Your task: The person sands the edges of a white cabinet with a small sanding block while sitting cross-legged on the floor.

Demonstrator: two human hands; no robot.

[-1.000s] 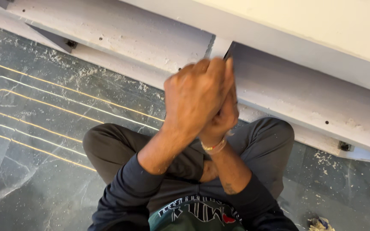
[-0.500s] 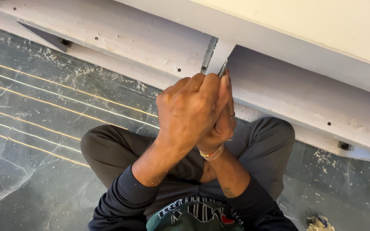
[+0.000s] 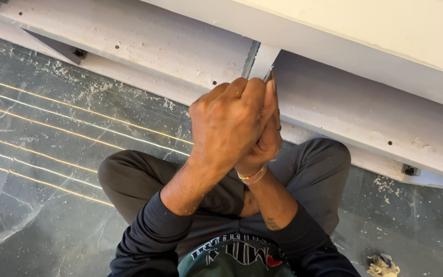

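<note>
Here both hands point(image 3: 242, 128) grip a thin blade point(image 3: 272, 82) at the panel seam point(image 3: 255, 59).

Tool point(image 3: 272, 82) mostly hidden in clasped hands; right hand point(image 3: 265, 141) largely behind left hand point(image 3: 226, 125)

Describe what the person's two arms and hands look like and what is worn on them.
Both arms wear dark long sleeves pushed up toward the elbows, leaving the forearms bare. The left hand is bare, with nothing worn that shows. The right hand has a thin bracelet of gold and pale bands at the wrist, and a small dark tattoo marks the right forearm. No gloves.
</note>
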